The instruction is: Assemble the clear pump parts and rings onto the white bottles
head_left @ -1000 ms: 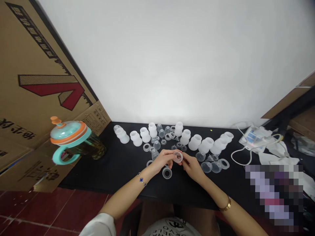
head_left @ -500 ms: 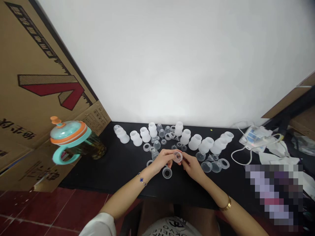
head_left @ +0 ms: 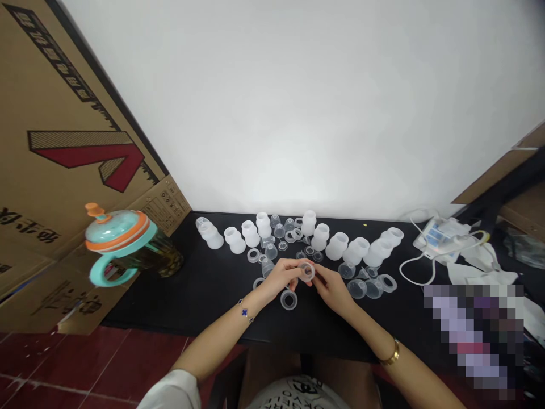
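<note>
Between the fingertips of both hands, above the black table, is a translucent bottle collar ring [head_left: 312,272]. My left hand [head_left: 283,275] pinches it from the left, and my right hand [head_left: 332,286] has its fingers closed on its right edge. Whether a nipple sits inside the ring, I cannot tell. Just below my left hand, a second collar ring [head_left: 282,300] lies flat on the table. Beyond the hands, white baby bottles [head_left: 338,247] stand without tops in a loose arc. One bottle at the far left [head_left: 213,237] carries a clear cap [head_left: 201,222].
Clear domed caps [head_left: 356,289], nipples [head_left: 363,273] and more rings [head_left: 387,283] lie scattered on the black table [head_left: 204,301]. A large teal-lidded jug [head_left: 145,250] stands left beside a cardboard box [head_left: 63,187]. At right are a white power strip with cables [head_left: 443,238] and crumpled paper [head_left: 481,275].
Both hands keep hold of the collar ring in nearly the same place. The whole view has shifted very slightly; nothing on the table has visibly moved.
</note>
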Motion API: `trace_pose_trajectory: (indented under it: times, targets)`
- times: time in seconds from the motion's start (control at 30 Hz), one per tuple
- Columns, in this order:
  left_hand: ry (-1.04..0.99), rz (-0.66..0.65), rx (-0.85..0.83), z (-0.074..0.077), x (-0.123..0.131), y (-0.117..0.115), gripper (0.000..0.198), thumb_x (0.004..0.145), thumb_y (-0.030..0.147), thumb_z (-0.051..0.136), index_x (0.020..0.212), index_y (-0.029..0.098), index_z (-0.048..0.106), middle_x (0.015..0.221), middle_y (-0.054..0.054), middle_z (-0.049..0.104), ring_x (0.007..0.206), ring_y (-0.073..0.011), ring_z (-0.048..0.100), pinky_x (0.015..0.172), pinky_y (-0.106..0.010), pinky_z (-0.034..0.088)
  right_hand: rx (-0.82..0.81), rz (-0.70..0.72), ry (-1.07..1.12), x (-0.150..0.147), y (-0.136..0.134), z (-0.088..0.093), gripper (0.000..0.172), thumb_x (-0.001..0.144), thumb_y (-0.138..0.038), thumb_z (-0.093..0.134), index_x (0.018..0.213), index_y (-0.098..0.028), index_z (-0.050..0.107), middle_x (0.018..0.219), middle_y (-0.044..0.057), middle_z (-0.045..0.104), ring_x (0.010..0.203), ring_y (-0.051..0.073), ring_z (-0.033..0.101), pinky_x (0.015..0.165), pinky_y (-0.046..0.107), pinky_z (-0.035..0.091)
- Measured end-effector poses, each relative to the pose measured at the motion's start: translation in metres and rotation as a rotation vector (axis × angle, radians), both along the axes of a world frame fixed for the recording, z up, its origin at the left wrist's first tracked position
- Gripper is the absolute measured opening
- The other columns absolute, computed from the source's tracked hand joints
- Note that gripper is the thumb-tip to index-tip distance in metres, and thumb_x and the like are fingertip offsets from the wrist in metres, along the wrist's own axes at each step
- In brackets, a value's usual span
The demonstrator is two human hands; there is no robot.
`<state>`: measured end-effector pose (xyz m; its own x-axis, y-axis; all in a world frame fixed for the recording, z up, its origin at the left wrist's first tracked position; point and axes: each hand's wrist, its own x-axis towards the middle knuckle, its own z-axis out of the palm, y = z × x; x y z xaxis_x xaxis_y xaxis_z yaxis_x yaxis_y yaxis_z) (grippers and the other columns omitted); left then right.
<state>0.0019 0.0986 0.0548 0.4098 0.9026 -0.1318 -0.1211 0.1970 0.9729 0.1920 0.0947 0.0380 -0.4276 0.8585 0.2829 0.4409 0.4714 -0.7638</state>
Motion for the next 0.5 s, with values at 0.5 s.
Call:
trace_pose_trajectory:
  times: [0.5]
  targets:
    - [-0.017, 0.004, 0.023, -0.0045, 0.0003, 0.0004, 0.041, 0.084, 0.030, 0.061, 0.118, 0.012, 0.072, 0.074, -0.009, 0.075, 0.038, -0.0062, 0.047, 0.042, -0.018, 0.037, -0.005, -0.058, 0.022, 0.0017, -0.0029, -0.0019, 0.023, 0.094, -0.023, 0.053, 0.112, -0.022, 0.068, 0.094, 0.005, 0.072, 0.066, 0.017, 0.060, 0.059, 0.027, 0.047]
